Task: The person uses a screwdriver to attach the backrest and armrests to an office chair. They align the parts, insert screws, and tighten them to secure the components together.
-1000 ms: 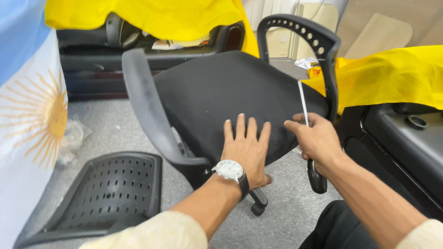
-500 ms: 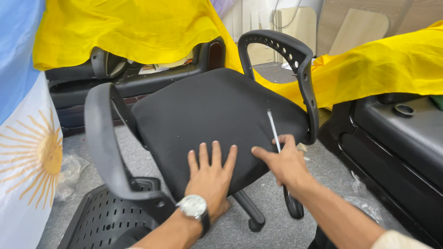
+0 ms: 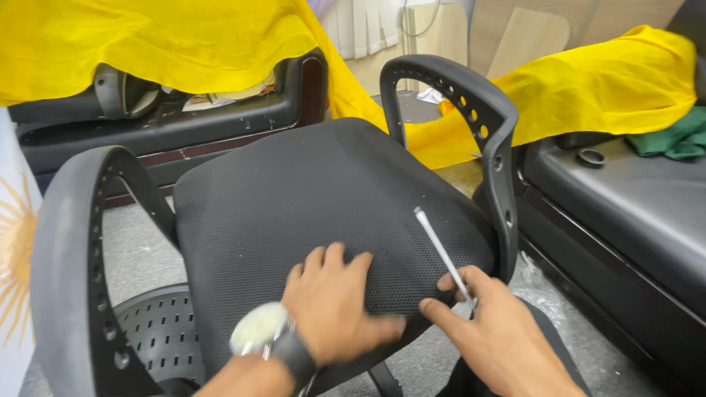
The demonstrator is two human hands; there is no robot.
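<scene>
Leftmost, a white cloth with a yellow sun (image 3: pixel 15 250) hangs at the frame's edge, and beside it rises the chair's left armrest (image 3: pixel 70 272), a dull black plastic hoop with a row of small holes. Below it, on the grey floor (image 3: pixel 140 250), lies a black perforated plastic panel (image 3: pixel 158 334). Behind, a yellow cloth (image 3: pixel 147 44) drapes over a dark sofa (image 3: pixel 184 125), whose seat holds some papers and small litter, too small to tell apart.

Centre frame is the chair seat (image 3: pixel 309 198), wide, padded and covered in black mesh fabric, tilted toward the camera. The left hand (image 3: pixel 334 305), a wristwatch (image 3: pixel 261 331) on its wrist, lies flat on the seat's front edge with fingers spread and nothing clasped in it.

Just to the right, the right hand (image 3: pixel 489 331) pinches the lower end of a thin white rod (image 3: pixel 441 250) between thumb and fingers; the rod slants up and left, lying across the seat's mesh near the front right corner. The right armrest (image 3: pixel 489 140) curves up beside it.

Farther right, more yellow cloth (image 3: pixel 603 81) covers a second dark sofa (image 3: pixel 625 213), on which sit a small black ring (image 3: pixel 590 156) and a green cloth (image 3: pixel 673 136).
</scene>
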